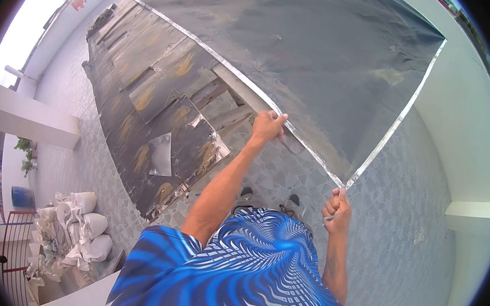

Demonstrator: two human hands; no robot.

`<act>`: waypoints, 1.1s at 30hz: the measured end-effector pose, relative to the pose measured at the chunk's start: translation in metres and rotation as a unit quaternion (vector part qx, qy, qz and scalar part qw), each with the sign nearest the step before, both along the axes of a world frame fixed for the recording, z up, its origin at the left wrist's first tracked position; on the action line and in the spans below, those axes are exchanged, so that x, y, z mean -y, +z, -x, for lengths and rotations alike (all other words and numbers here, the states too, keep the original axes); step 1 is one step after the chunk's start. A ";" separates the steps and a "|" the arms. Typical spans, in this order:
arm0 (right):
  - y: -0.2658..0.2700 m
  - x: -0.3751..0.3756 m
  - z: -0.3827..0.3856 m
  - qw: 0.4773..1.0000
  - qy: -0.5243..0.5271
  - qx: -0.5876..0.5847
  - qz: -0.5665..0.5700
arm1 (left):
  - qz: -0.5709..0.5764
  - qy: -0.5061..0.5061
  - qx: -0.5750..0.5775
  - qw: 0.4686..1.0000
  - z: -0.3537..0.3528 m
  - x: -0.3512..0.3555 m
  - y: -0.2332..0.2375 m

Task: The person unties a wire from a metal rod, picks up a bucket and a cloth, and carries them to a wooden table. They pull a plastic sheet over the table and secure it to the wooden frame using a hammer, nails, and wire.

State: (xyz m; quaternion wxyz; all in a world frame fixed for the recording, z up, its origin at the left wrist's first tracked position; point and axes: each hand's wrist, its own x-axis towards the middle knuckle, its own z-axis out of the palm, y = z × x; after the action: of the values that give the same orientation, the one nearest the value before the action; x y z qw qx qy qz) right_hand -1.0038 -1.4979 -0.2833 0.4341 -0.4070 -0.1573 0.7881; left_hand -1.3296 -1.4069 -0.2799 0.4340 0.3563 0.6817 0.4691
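Head cam: L hand (268, 127) grips 1 tarp (321, 61) by edge (234, 71); R hand (337, 211) clenches 1 corner (344, 183).

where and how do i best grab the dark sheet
The dark sheet is probably best pinched at its near corner, from your side: its two white edges meet there in a point. Your right hand is there; your left hand grips the long edge.

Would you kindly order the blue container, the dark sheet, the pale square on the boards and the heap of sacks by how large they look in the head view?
1. Dark sheet, by far the largest
2. Heap of sacks
3. Pale square
4. Blue container
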 end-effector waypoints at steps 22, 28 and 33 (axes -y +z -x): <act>-0.002 -0.002 -0.002 1.000 0.007 0.030 0.000 | -0.018 -0.002 0.056 0.998 -0.001 0.008 0.006; -0.012 -0.002 -0.005 0.999 0.006 0.033 0.004 | -0.007 -0.005 0.039 0.999 -0.001 0.004 0.005; -0.016 -0.003 -0.007 0.999 0.014 0.032 -0.011 | -0.005 -0.010 0.016 1.000 -0.001 0.004 0.006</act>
State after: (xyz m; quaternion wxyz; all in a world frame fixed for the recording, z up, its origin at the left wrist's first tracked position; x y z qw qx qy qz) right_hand -0.9968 -1.4951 -0.2993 0.4222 -0.4256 -0.1853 0.7787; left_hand -1.3287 -1.4111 -0.2743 0.4478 0.3579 0.6685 0.4738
